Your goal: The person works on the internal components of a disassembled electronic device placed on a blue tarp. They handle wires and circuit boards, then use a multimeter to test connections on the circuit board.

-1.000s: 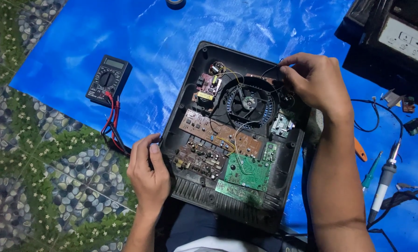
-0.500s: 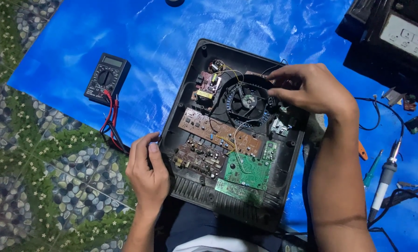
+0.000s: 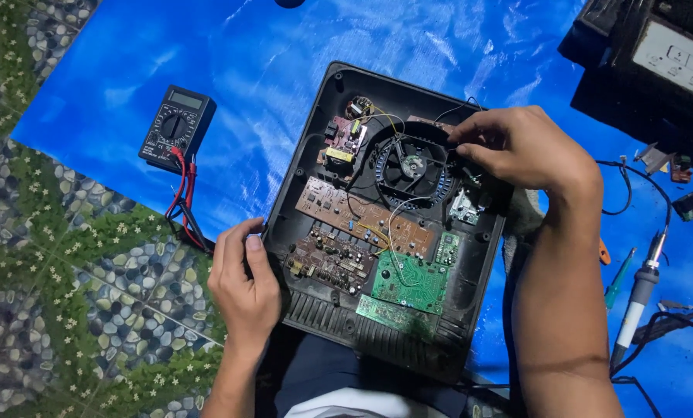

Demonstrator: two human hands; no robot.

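A crinkled blue tarp covers a pebble-patterned floor with green leaf motifs.

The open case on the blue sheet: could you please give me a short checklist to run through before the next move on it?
1. Case steadied: the left hand grips its left edge. Ok.
2. Right hand placed: its fingertips are at the wires beside the fan. Ok.
3. Power off: no plug or switch can be made out. Cannot tell.
4. Boards seated: the green board and brown board lie flat inside the case. Ok.
5. Meter within reach: it lies on the sheet left of the case, with its leads attached. Ok.
6. Soldering iron clear of the hands: it lies apart, to the right. Ok.
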